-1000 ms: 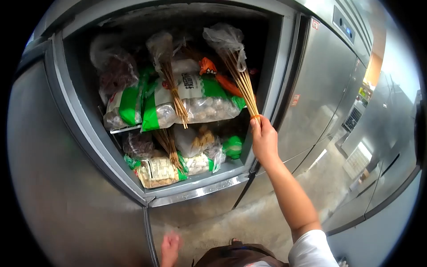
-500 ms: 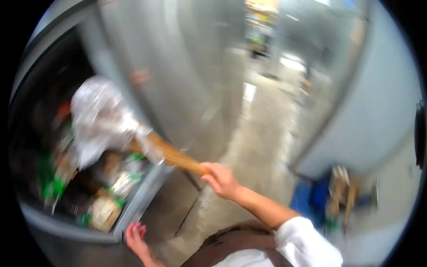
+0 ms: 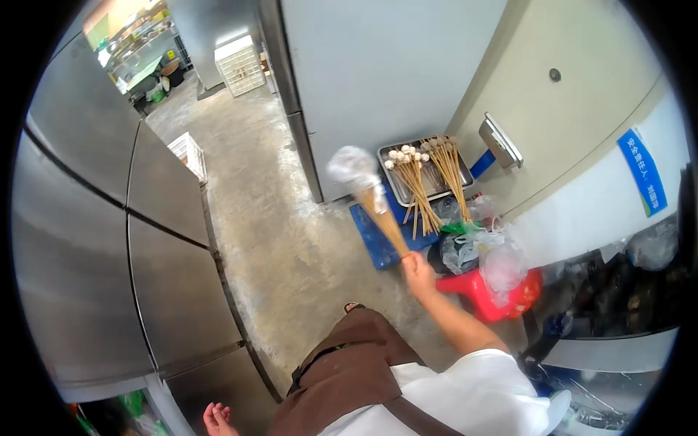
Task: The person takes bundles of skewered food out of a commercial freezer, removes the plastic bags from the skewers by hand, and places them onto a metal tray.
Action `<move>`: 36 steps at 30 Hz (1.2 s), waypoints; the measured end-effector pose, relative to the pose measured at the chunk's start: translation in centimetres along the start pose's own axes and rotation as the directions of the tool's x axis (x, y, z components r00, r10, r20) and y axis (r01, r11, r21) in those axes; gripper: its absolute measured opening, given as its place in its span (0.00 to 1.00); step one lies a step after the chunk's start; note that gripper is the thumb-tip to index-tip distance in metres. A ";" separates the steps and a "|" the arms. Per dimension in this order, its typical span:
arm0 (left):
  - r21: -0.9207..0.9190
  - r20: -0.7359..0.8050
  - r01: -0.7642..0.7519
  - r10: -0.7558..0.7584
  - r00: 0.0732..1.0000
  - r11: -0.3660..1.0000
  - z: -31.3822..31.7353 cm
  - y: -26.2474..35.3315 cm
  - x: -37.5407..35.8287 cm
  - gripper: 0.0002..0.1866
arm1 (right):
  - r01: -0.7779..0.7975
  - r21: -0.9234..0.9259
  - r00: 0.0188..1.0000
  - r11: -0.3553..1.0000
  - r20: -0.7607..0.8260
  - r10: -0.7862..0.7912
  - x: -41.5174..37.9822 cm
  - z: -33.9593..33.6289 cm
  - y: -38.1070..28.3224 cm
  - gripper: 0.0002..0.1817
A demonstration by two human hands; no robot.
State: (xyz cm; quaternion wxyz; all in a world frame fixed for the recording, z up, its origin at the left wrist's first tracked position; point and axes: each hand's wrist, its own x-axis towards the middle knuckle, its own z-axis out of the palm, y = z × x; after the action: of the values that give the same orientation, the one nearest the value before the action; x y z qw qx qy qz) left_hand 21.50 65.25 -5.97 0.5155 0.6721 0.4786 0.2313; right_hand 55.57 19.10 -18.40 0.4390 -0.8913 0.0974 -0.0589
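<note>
My right hand (image 3: 419,276) grips the lower ends of a bundle of wooden skewers (image 3: 390,229). A clear plastic bag (image 3: 353,167) wraps the bundle's top, so what is on the sticks is hidden. Beyond it, a metal tray (image 3: 434,176) holds two groups of skewers: white balls (image 3: 406,155) on the left group, greyish pieces (image 3: 438,141) on the right. The sticks stick out over its near edge. At the bottom left, my left hand (image 3: 218,419) hangs with loosely curled fingers and nothing visible in it, near the open compartment (image 3: 156,407).
Steel fridge doors (image 3: 73,254) line the left side. A red plastic stool (image 3: 476,296) with plastic bags (image 3: 504,269) stands on the right, beside a blue crate or board (image 3: 371,240). White crates (image 3: 240,65) sit further back, and a door handle (image 3: 502,139) juts from the wall.
My view has swung right, away from the open fridge compartment. My right hand has carried the bagged skewers from that compartment's opening toward the tray. The fridge doors show at left now.
</note>
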 end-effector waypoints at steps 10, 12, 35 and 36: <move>0.077 0.212 0.038 -0.053 0.976 0.996 5.7 -6.4 6.2 0.04 | -0.079 -0.263 0.961 0.962 -0.276 0.004 17.0 -2.6 12.2 0.17; 0.190 0.196 0.095 -0.132 0.972 0.977 5.2 -7.2 7.1 0.05 | -0.070 -0.253 0.968 0.965 -0.250 0.005 18.4 -2.3 12.6 0.16; 0.466 0.230 0.022 -0.145 0.962 0.885 17.9 4.6 3.2 0.08 | 0.012 -0.180 0.994 0.984 -0.102 -0.030 16.2 4.5 7.5 0.18; 0.446 0.301 -0.025 -0.124 0.945 0.895 22.2 8.2 1.9 0.09 | 0.034 -0.123 0.994 0.992 -0.098 -0.046 14.8 4.7 5.7 0.19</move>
State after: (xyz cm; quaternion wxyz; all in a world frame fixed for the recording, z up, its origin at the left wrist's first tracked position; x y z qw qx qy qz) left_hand 43.48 56.43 -6.89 0.4252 0.7879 0.4452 -0.0101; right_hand 70.19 15.98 -25.47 0.3774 -0.9139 0.1049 -0.1063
